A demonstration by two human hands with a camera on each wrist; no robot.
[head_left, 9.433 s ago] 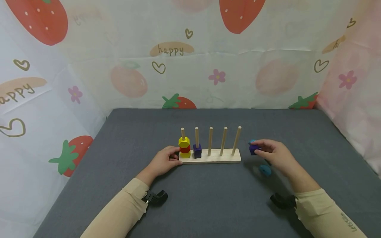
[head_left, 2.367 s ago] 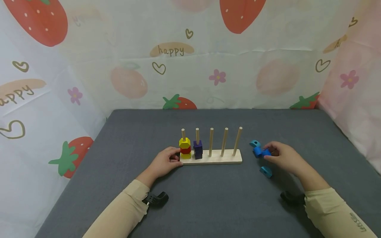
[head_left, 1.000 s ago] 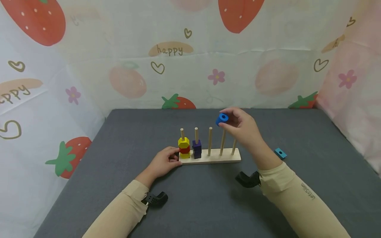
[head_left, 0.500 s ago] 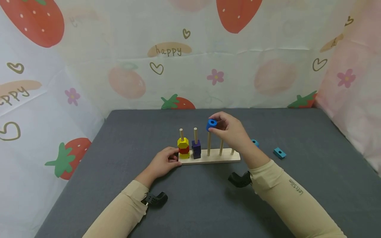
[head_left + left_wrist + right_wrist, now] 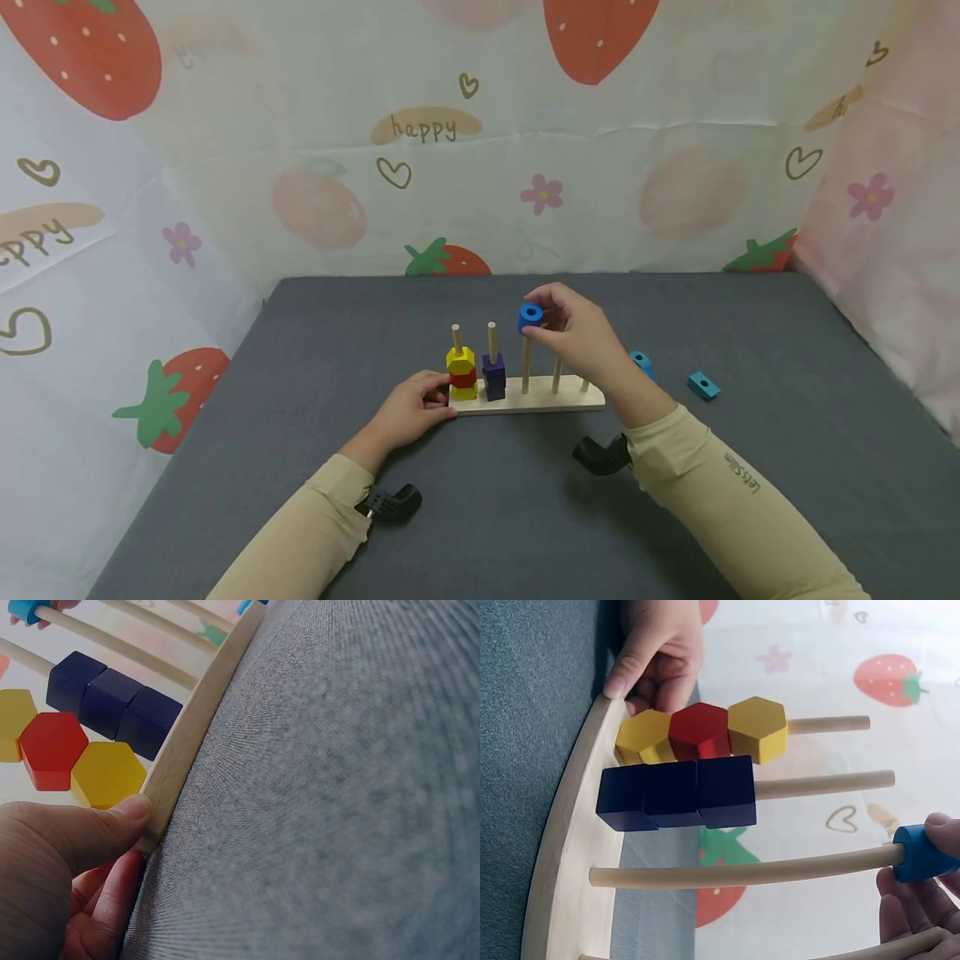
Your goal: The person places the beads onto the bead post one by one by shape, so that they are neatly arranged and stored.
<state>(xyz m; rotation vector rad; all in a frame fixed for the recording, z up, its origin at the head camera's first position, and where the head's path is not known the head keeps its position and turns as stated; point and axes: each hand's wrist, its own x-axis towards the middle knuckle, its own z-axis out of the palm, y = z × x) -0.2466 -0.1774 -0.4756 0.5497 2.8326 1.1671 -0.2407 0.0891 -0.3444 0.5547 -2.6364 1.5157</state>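
In the head view my left hand (image 5: 411,407) holds the left end of a wooden peg board (image 5: 555,401), thumb on the front edge in the left wrist view. My right hand (image 5: 585,333) pinches a blue cylinder bead (image 5: 529,315) at the top of the third peg (image 5: 526,367). In the right wrist view the peg's tip sits in the hole of the bead (image 5: 916,853). The leftmost peg carries a red hexagonal bead (image 5: 700,731) between two yellow ones (image 5: 757,727). Three dark purple cubes (image 5: 671,795) are stacked on the second peg.
Right of the board lie a teal rectangular block (image 5: 703,385) and a teal piece (image 5: 640,359), with a bit of blue beside it, partly hidden by the right forearm. The two rightmost pegs hold no beads. A grey cloth (image 5: 480,517) covers the table.
A purple cube went onto the second peg. My right hand then took the blue bead from the right and carried it left onto the third peg's tip. My left hand stayed on the board.
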